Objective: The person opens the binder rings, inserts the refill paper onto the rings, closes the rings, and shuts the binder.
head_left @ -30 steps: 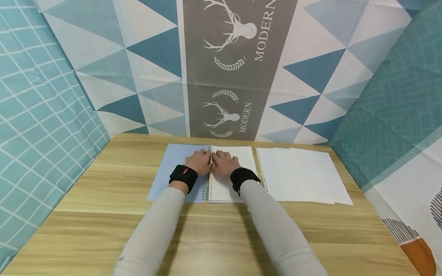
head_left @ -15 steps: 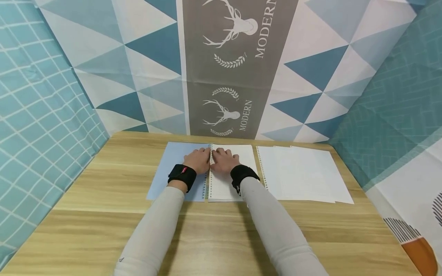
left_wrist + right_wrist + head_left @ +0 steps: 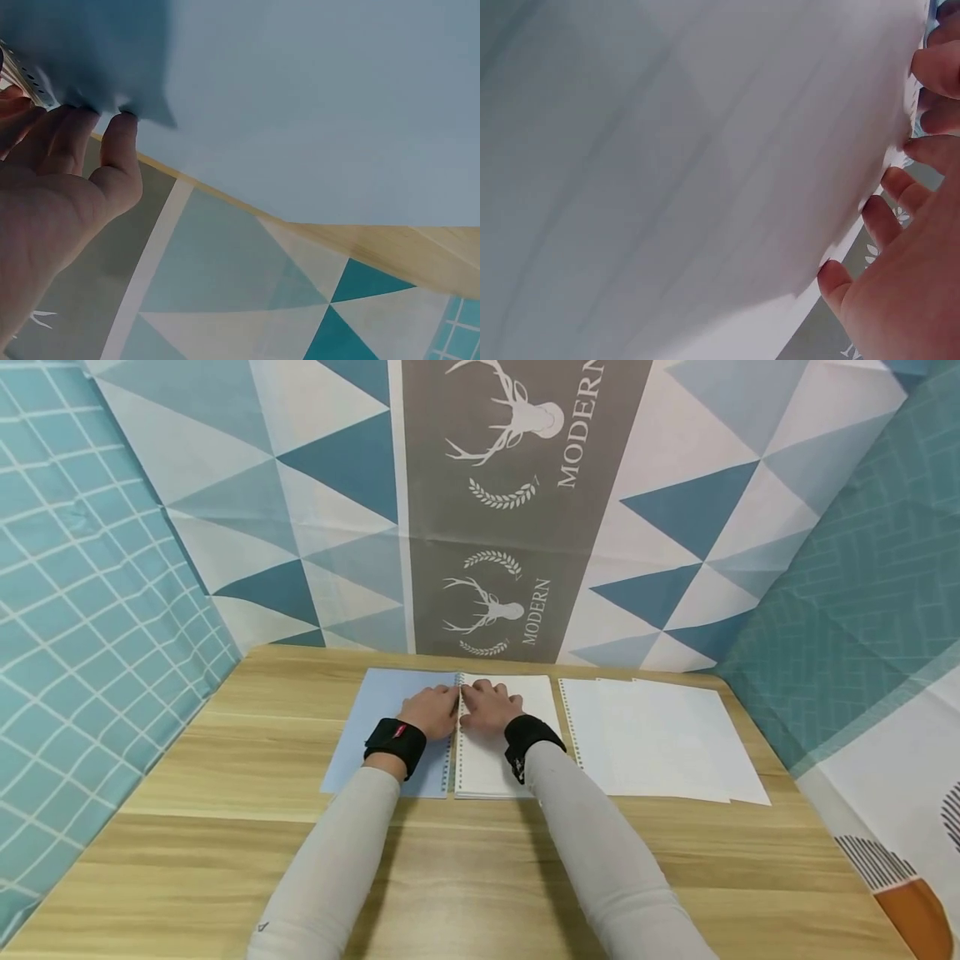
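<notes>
A loose-leaf binder lies spread flat, its blue cover (image 3: 375, 702) at left and a stack of white hole-punched pages (image 3: 534, 693) at right. The ring binding (image 3: 446, 768) runs between them. My left hand (image 3: 431, 712) rests on the cover's inner edge, its fingertips touching the blue surface in the left wrist view. Beside it my right hand (image 3: 491, 708) lies on the pages, several fingertips (image 3: 834, 274) pressing the paper. Both hands meet at the binding with index fingers and thumbs close together. The rings under them are mostly hidden.
Overlapping loose white sheets (image 3: 660, 743) with punched left edges lie right of the binder. The wooden table (image 3: 465, 877) extends toward me. A patterned cloth backdrop (image 3: 337, 527) stands behind the table, with teal cloths at both sides.
Both hands stay on the binding. The right hand's fingers shift slightly along the rings; the binder and loose sheets keep their places. The head view tilts a little.
</notes>
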Motion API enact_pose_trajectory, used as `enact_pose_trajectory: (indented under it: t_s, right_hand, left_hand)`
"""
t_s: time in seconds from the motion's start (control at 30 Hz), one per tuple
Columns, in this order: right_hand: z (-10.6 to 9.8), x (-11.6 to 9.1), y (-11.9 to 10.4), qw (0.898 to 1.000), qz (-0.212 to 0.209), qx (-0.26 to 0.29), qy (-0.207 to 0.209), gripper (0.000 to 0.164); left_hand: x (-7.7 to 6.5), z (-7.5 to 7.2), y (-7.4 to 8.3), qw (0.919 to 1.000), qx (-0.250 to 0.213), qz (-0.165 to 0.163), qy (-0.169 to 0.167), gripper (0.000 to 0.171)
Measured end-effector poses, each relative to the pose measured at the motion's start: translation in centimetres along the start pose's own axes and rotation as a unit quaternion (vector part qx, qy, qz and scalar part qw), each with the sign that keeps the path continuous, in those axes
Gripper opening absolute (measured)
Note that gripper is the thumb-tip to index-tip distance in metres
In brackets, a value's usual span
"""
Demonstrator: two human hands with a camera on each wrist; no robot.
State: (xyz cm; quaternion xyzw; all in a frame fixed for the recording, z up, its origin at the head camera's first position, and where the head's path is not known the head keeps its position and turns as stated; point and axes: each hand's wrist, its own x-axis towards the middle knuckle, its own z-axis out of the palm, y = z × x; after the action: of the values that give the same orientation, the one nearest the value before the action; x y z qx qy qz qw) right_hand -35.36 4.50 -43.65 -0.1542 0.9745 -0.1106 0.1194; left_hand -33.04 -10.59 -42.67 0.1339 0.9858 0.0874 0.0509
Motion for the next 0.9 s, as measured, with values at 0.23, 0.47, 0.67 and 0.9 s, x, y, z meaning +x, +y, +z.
enact_pose_trajectory:
  t_s: [0.23,0.47,0.67,0.9]
  right_hand:
    - [-1.2,-1.3,-0.2,1.000,-0.013,0.011,0.012,0.064]
    - [-1.0,-1.1,-0.2,1.000,-0.010,0.006,0.014,0.065]
    - [-0.8,-0.7,-0.2,1.000,-0.006,-0.001,0.011,0.068]
    - [-0.9,-0.9,-0.5,1.000,-0.008,-0.008,0.011,0.068]
  left_hand:
    - [0.2,-0.2,0.1,0.9999,0.015,0.006,-0.005,0.053]
    - [0.2,-0.3,0.2,0.9999,0.015,0.005,-0.007,0.055]
    - [0.3,-0.2,0.1,0.9997,0.021,0.008,-0.009,0.054]
    - [0.5,0.1,-0.1,0.9999,0.011,0.005,-0.009,0.057]
